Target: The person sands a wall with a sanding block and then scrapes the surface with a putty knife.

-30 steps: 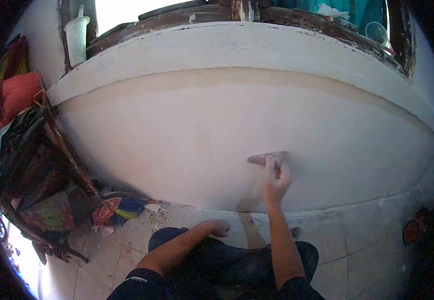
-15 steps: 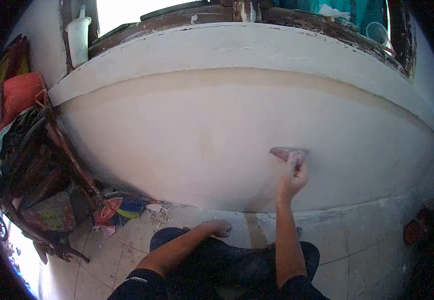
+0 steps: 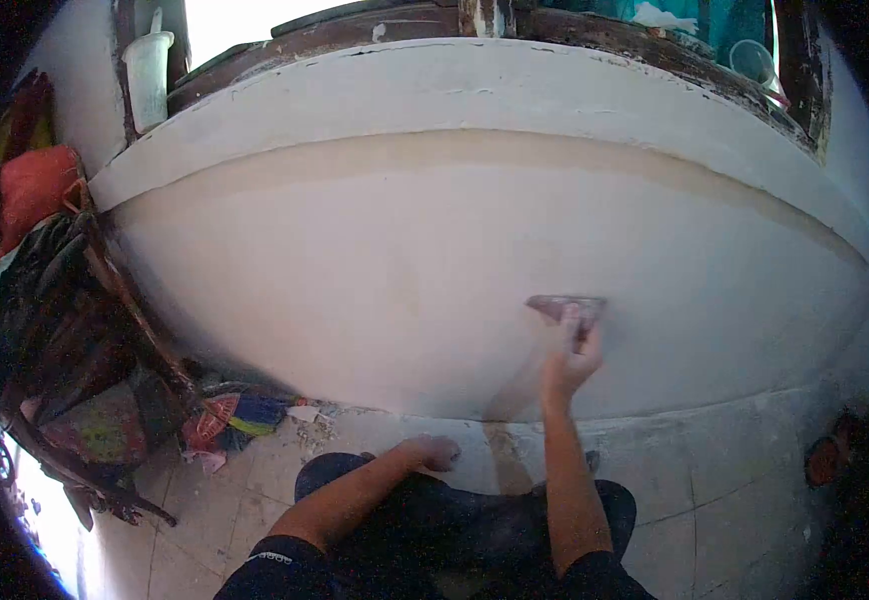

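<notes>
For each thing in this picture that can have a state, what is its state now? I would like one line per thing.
right hand: raised, gripping the scraper handle
scraper: blade pressed flat against the wall
left hand: resting low by the knee, holding nothing visible
wall: smooth pale coat, darker band along the top
white cup: upright on the sill
window frame: paint peeling
floor tiles: dusty, debris near the wall

I count two hands, my own: the right hand (image 3: pixel 569 362) and the left hand (image 3: pixel 435 452). One scraper (image 3: pixel 566 304). One wall (image 3: pixel 375 270). One white plastic container (image 3: pixel 148 75) and one clear cup (image 3: pixel 755 62) on the one window ledge (image 3: pixel 495 85).
</notes>
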